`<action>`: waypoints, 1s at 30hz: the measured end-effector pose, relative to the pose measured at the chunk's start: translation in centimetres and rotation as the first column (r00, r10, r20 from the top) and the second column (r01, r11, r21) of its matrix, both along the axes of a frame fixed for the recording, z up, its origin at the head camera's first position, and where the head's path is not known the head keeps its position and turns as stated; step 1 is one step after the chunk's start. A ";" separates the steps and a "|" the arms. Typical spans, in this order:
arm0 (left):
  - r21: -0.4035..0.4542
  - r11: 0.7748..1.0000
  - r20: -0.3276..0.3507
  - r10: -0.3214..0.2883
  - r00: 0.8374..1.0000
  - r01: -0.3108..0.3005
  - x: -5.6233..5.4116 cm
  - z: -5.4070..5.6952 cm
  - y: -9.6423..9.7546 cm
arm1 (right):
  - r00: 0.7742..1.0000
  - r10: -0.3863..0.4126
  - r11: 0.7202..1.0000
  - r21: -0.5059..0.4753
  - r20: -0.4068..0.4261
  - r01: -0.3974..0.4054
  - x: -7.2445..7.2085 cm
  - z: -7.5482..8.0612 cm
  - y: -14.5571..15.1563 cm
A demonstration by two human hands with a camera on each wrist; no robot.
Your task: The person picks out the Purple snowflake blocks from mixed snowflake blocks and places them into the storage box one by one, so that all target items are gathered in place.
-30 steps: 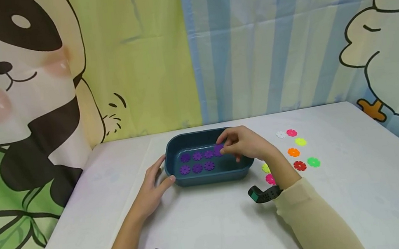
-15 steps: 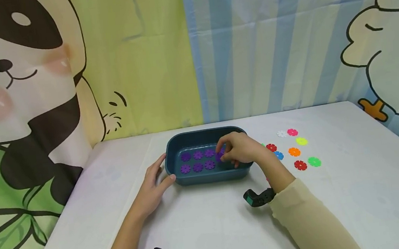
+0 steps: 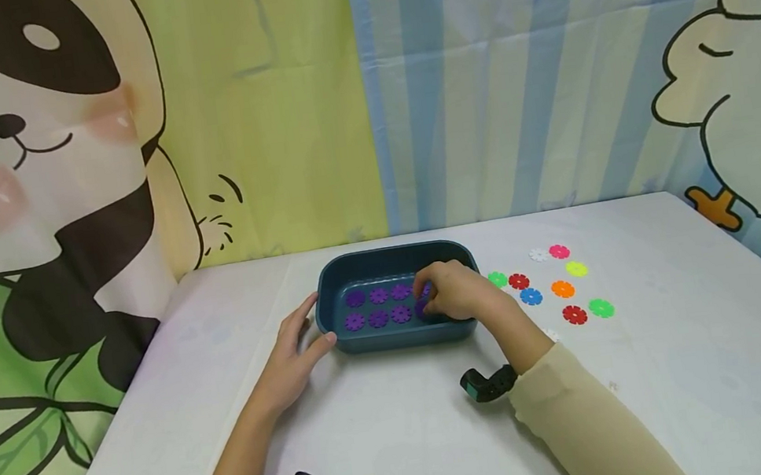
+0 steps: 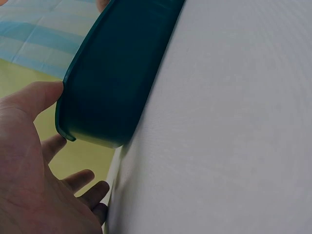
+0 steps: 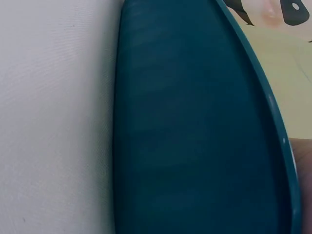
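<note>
A dark teal plastic tray (image 3: 372, 343) holds purple notched snowflake discs (image 3: 378, 318) in two rows. My right hand (image 3: 461, 289) reaches over its right end, fingertips low inside, pinching a purple snowflake disc (image 3: 422, 309) at the right of the front row. Another purple disc behind it is partly covered by the fingers. At the tray's left end, my left hand (image 3: 292, 363) rests its thumb and index finger at the rim, other fingers loose, as the left wrist view shows beside the tray wall (image 4: 112, 87). Only the tray's outer side (image 5: 195, 122) fills the right wrist view.
Right of the tray, loose discs lie on the white table: a blue disc (image 3: 531, 296), an orange disc (image 3: 563, 289), red discs (image 3: 575, 315), green discs (image 3: 601, 308), and yellow, pink and white ones. A printed curtain (image 3: 309, 119) hangs behind the table.
My right hand has lowered the purple disc into the tray and its wrist has shifted left, uncovering green, red and blue discs on the table. The left hand stays at the rim.
</note>
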State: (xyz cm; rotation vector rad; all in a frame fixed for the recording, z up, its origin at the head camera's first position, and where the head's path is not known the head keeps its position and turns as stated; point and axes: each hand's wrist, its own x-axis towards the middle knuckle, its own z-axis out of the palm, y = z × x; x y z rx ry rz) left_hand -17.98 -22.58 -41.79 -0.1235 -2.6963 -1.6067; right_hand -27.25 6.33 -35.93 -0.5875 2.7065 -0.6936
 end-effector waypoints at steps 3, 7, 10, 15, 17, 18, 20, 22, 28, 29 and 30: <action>-0.002 1.000 0.002 0.000 1.000 0.000 0.0 0.0 0.0 | 1.000 -0.008 1.000 0.007 -0.013 0.008 0.1 -0.1 -0.1; -0.008 1.000 0.005 0.002 1.000 -0.002 0.2 0.0 0.0 | 0.999 -0.022 1.000 0.009 -0.031 0.022 0.3 -0.3 -0.1; -0.012 1.000 0.007 0.004 1.000 -0.004 0.2 0.1 0.0 | 0.998 -0.028 0.999 0.026 -0.052 0.030 0.4 -0.3 -0.3; -0.012 1.000 0.006 0.006 1.000 -0.006 0.3 0.1 0.0 | 0.996 -0.035 0.998 0.048 -0.076 0.039 0.4 -0.3 -0.5; -0.006 1.000 0.004 0.003 1.000 -0.003 0.3 0.1 0.0 | 0.996 -0.036 0.998 0.054 -0.086 0.040 0.4 -0.3 -0.5; -0.003 1.000 0.002 0.001 1.000 -0.001 0.3 0.1 0.0 | 0.995 -0.039 0.998 0.054 -0.091 0.044 0.4 -0.3 -0.5; 0.001 1.000 0.000 -0.002 1.000 0.002 0.3 0.1 0.0 | 0.993 -0.042 0.998 0.050 -0.106 0.047 0.3 -0.4 -0.4; 0.002 1.000 0.000 -0.004 1.000 0.004 0.3 0.2 0.1 | 0.992 -0.040 0.998 0.033 -0.116 0.044 0.3 -0.4 -0.3; 0.005 1.000 0.017 -0.001 1.000 0.001 0.2 0.2 0.1 | 0.989 -0.007 0.994 -0.113 -0.148 -0.010 0.3 -0.1 0.4; 0.005 1.000 0.018 -0.001 1.000 0.001 0.2 0.2 0.1 | 0.988 -0.003 0.989 -0.148 -0.153 -0.020 0.3 0.0 0.6; 0.004 1.000 0.019 -0.001 1.000 0.001 0.2 0.1 0.0 | 0.987 0.000 0.983 -0.182 -0.160 -0.029 0.3 0.1 0.7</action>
